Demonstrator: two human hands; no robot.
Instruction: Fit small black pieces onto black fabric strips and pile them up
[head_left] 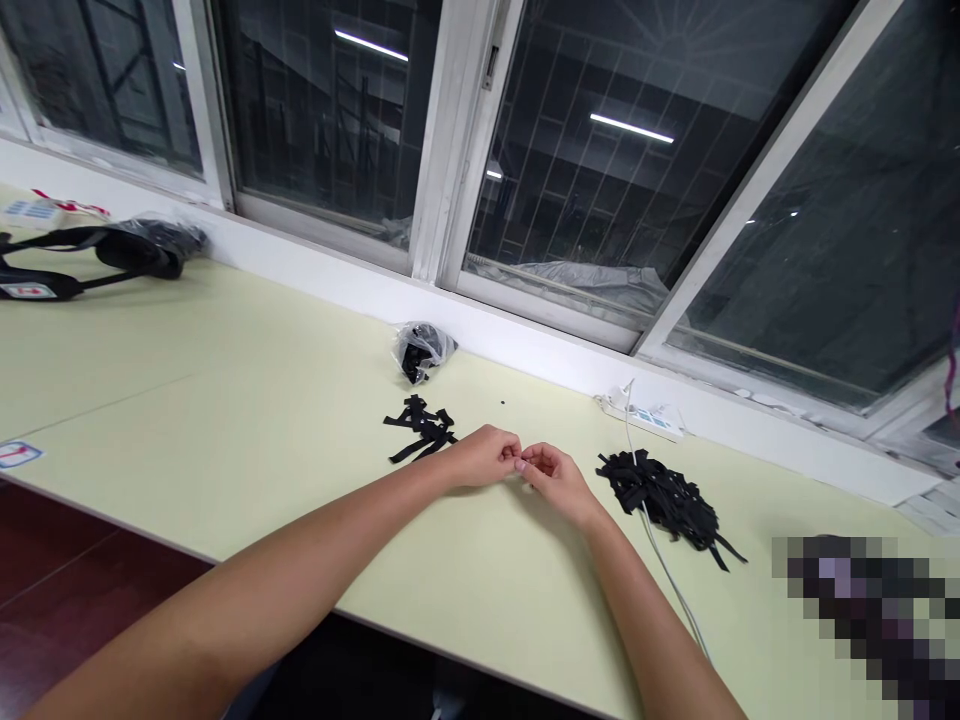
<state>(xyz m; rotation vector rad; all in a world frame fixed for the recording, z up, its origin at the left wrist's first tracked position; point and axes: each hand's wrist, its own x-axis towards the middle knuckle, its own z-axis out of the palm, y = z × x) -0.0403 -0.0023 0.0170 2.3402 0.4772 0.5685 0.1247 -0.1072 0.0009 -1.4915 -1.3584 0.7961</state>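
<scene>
Above the pale table, my left hand (487, 455) and my right hand (553, 480) meet fingertip to fingertip. Both are closed in a pinch. A tiny dark bit shows between the fingers, too small to name. Just left of my left hand lies a small bunch of black strap pieces (421, 430). To the right of my right hand is a larger heap of black strap pieces (664, 500). Behind the small bunch, against the wall, sits a clear plastic bag (424, 350) with black parts inside. A small dark speck (502, 402) lies on the table beyond my hands.
A white power strip (645, 415) stands by the wall, and a white cable (671, 580) runs past the large heap to the front edge. Black strapped gear (97, 255) lies at far left. A blurred-out dark object (862, 610) is at right. Windows (585, 150) line the back.
</scene>
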